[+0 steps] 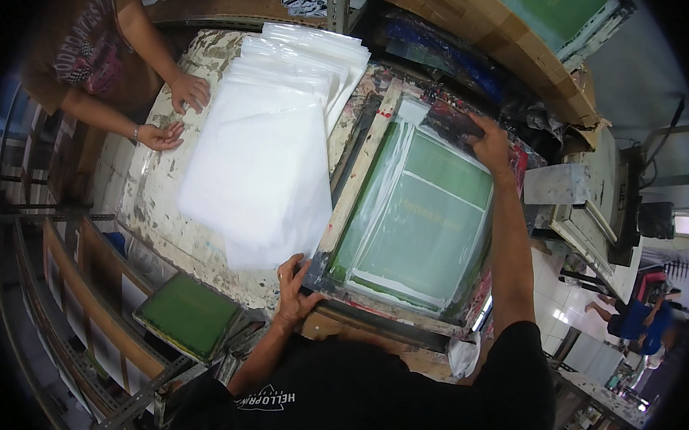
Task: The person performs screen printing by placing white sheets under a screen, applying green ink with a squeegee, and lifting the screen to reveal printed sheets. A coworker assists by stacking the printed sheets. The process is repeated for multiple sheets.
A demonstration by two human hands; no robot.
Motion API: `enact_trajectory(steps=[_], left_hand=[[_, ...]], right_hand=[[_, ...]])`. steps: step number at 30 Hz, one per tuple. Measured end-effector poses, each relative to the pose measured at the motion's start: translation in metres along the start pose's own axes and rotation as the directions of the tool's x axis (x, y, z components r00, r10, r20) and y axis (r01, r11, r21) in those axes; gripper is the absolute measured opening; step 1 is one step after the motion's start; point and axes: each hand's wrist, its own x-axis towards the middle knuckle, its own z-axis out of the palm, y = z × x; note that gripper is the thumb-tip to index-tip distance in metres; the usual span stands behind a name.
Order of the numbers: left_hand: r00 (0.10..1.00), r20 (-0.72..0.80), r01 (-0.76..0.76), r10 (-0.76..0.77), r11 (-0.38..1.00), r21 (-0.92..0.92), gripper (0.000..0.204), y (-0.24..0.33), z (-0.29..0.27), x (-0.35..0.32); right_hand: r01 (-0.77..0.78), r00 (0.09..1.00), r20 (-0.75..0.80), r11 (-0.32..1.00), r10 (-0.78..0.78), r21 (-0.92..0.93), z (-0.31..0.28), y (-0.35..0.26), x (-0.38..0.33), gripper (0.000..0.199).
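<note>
Left hand [294, 286]: fingers clamped on near corner of green screen-printing frame [418, 215]. Right hand [490, 145]: fingers closed over its far edge. Stack of clear plastic bags [266, 149] just beside, on paint-stained table [154, 197].

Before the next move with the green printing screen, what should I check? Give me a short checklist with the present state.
1. Left hand grips the near corner of the screen frame: ok.
2. Right hand holds the far end: ok.
3. Green mesh free of objects: ok.
4. Stack of clear bags stays off the frame: not ok, it touches the wooden edge.
5. Other person's hands away from the frame: ok.
6. Ink on the mesh: cannot tell.
</note>
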Motion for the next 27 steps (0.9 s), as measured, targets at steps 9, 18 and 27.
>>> enact_trajectory(steps=[9,18,27], left_hand=[[0.999,0.041,0.02,-0.02,1.0,0.0,0.088,-0.004,0.0,-0.007],[0.983,-0.119,-0.151,0.137,0.982,-0.116,0.089,0.014,-0.004,0.003],[0.925,-0.355,-0.23,0.132,0.941,-0.249,0.079,0.104,-0.03,0.06]], right_hand=[[0.105,0.99,-0.072,0.971,-0.123,-0.216,0.004,-0.033,-0.022,0.049],[0.033,0.999,-0.026,0.976,-0.039,-0.217,-0.009,-0.153,-0.151,0.048],[0.028,0.999,0.023,0.973,-0.023,-0.229,-0.117,-0.349,-0.22,0.052]])
